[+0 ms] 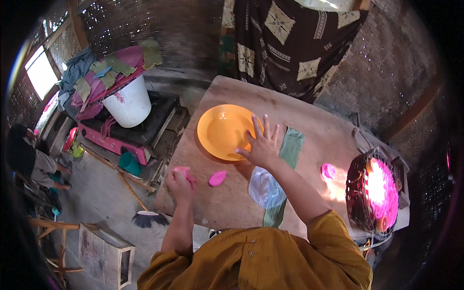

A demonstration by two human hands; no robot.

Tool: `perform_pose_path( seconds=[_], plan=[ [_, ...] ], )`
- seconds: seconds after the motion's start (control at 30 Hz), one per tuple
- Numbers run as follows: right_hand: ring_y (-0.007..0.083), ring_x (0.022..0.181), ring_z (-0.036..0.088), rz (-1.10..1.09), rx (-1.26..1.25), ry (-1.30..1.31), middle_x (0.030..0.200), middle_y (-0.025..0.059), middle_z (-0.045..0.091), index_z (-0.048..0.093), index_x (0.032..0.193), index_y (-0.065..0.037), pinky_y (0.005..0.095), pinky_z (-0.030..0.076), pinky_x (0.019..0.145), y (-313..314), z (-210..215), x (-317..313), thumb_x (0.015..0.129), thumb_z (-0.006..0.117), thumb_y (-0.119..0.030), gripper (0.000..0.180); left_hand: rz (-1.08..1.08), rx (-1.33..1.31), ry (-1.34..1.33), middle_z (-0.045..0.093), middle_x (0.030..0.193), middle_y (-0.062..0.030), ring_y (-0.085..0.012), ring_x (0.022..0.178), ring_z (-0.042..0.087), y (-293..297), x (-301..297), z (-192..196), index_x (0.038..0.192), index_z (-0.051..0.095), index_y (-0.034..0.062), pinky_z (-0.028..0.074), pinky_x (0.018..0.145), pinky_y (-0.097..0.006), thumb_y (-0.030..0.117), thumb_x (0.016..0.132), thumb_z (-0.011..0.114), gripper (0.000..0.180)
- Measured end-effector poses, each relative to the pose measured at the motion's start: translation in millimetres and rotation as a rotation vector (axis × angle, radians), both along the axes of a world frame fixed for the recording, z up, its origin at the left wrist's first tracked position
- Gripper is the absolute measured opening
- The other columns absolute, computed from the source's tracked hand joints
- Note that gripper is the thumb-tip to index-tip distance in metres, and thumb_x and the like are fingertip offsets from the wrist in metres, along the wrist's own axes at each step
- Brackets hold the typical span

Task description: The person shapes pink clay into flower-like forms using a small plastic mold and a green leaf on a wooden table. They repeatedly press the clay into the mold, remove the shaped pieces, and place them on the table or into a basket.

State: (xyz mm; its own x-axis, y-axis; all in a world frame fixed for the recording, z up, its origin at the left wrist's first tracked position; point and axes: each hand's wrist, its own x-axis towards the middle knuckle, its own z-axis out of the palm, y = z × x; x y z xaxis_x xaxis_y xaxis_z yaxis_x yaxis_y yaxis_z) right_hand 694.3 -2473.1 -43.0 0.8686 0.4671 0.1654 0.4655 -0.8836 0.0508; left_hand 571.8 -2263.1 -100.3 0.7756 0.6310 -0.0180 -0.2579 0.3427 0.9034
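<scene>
**Right hand on orange plate, left hand holding a pink piece**

Right hand [263, 145] is spread, fingers fanned, palm down on the near-right rim of the orange plate [223, 129]. Looks like it's steadying the plate or about to drag it, since nothing is pinched. Plate sits empty on the wooden counter [319, 145], toward its far-left part.

Left hand [180, 181] is at the counter's near-left edge, fingers curled and pressed together round a small pink piece [183, 171]. Prob. soft stuff, judging by how the fingers wrap it; can't tell exactly what it is.

A 2nd pink lump [217, 178] lies on the counter betw. the two hands, just below the plate, within easy reach of either. A 3rd pink bit [328, 170] sits well apart to the right, near the wire basket [374, 193], whose glowing pink contents are blown out by light.

Under the right forearm: a long green leaf strip [290, 150] laid along the counter, w/ a clear plastic bag [265, 188] resting on it.

Off the counter, left: white bucket [129, 104] piled w/ cloths, a broom [145, 215] on the floor, a wooden crate [108, 251]. Another person [34, 162] crouches at far left, not near the counter.
</scene>
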Motion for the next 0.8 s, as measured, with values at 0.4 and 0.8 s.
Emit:
perform_pose_path(
  seconds=[0.4, 0.8],
  plan=[
    [0.0384, 0.138, -0.006, -0.125, 0.070, 0.215, 0.152, 0.0098, 0.007, 0.040, 0.136, -0.008, 0.0662, -0.003, 0.103, 24.5, -37.5, 70.8, 0.075, 0.039, -0.076, 0.091, -0.113, 0.222, -0.203, 0.044, 0.050, -0.0030, -0.0128, 0.039, 0.045, -0.3, -1.4, -12.5, 0.069, 0.047, 0.0055, 0.037, 0.037, -0.026, 0.057, 0.084, 0.053, 0.054],
    [0.0329, 0.139, 0.005, 0.083, 0.825, 0.740, 0.150, 0.0126, 0.018, 0.058, 0.120, -0.007, 0.0538, 0.007, 0.109, -17.5, 16.2, 19.8, 0.088, 0.041, -0.057, 0.062, -0.023, 0.128, -0.139, 0.038, 0.049, -0.0019, -0.0117, 0.037, 0.037, -0.3, 6.7, -16.0, 0.067, 0.044, 0.0100, 0.034, 0.035, -0.026, 0.053, 0.094, 0.033, 0.052]
  ],
)
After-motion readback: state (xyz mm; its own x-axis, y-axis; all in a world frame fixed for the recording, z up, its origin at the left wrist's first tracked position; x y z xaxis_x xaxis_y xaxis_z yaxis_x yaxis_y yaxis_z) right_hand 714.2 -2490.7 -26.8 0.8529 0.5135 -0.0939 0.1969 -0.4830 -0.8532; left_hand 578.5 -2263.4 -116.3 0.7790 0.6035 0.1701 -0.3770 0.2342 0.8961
